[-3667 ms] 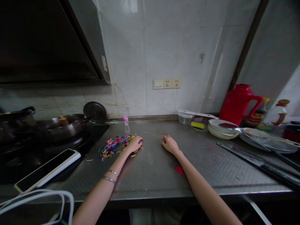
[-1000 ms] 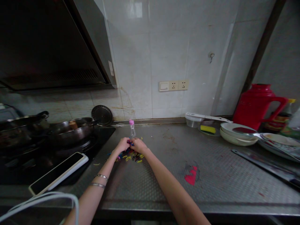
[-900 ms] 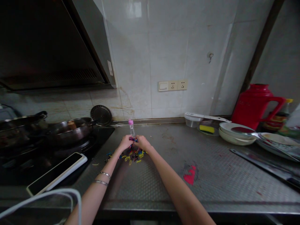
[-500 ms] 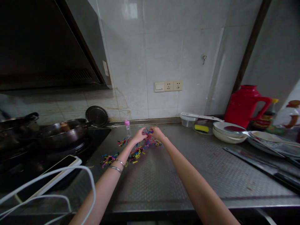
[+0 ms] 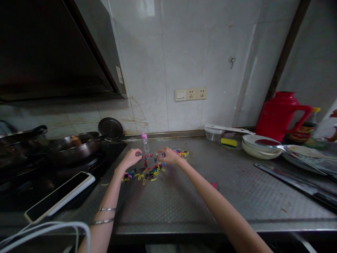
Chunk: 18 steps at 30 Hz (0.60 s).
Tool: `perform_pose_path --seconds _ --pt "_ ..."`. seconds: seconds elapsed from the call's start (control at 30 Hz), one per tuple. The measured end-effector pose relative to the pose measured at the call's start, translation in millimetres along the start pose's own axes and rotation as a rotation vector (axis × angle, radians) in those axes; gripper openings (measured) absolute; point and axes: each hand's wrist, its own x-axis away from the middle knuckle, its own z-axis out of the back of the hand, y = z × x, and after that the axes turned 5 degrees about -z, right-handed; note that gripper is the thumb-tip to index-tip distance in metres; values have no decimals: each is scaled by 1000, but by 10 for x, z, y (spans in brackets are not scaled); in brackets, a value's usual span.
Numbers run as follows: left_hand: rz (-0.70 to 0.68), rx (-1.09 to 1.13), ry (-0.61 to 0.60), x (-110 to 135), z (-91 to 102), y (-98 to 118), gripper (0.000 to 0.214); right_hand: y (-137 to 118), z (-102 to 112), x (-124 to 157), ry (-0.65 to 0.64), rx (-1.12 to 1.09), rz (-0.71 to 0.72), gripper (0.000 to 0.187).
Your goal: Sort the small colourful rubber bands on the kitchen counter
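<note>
Small colourful elastic bands (image 5: 155, 170) lie scattered in loose clusters on the metal counter. At the left of them, my left hand (image 5: 132, 158) has its thumb and fingers curled together around a few bands of red and blue-green. My right hand (image 5: 170, 156) hovers low over the bands, thumb and fingers apart, with some bands showing between them. Another cluster of bands (image 5: 182, 152) rests just beyond my right hand, partly hidden by it. Behind my hands, close to the wall, stands a small clear bottle (image 5: 146, 144) with a pink cap.
A phone-like device (image 5: 59, 193) with white cables lies by the stove at left, near a pan (image 5: 76, 151). To the right are a yellow sponge (image 5: 229, 142), stacked bowls (image 5: 260, 150), a long dark-handled utensil (image 5: 286, 181) and a red thermos jug (image 5: 279, 116).
My hands were together over the bands and are now apart, the left one moved left. The bands are spread differently, with a cluster now right of my right hand. The view shifted slightly.
</note>
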Motion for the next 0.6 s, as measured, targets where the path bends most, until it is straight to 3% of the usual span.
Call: perform_pose_path --seconds 0.1,0.27,0.4,0.6 --pt "130 -138 -30 291 105 -314 48 -247 -173 25 -52 34 54 62" --pt "346 -221 -165 626 80 -657 76 -460 -365 97 -14 121 -111 70" --pt "335 -174 -229 745 61 -645 81 -544 -430 134 -36 108 -90 74" --pt "182 -82 -284 740 -9 -440 64 -736 -507 209 -64 98 134 76"
